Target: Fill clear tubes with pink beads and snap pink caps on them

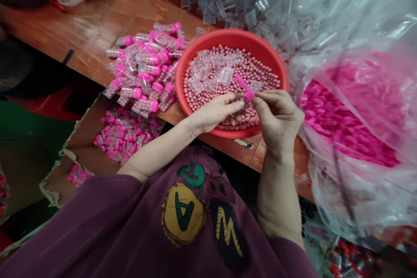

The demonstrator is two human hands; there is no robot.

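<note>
You are working over the red bowl (276, 63) at the centre of the frame, which is standing on the wooden table (107, 21) and is holding small pink beads (257, 71) with several empty clear tubes (224, 74) lying on top of them.

Your left hand (216, 110) is resting on the near rim of the bowl, its fingers curling around what appears to be a clear tube that is mostly hidden; whether it is filled cannot be told. Your right hand (278, 117) is sitting just right of the left, pinching a pink cap (249, 94) between thumb and forefinger at the tip of the left hand. A second pink cap-like piece (241, 81) is showing just above it.

Left of the bowl, a pile of filled, capped tubes (146, 69) is lying on the table. Below that pile, in the lower left, a cardboard box (81, 134) is holding more capped tubes. At the right of the frame, a clear plastic bag (358, 191) is holding loose pink caps (342, 117). At the top, a heap of empty clear tubes (224, 2) is lying beside the bowl.
</note>
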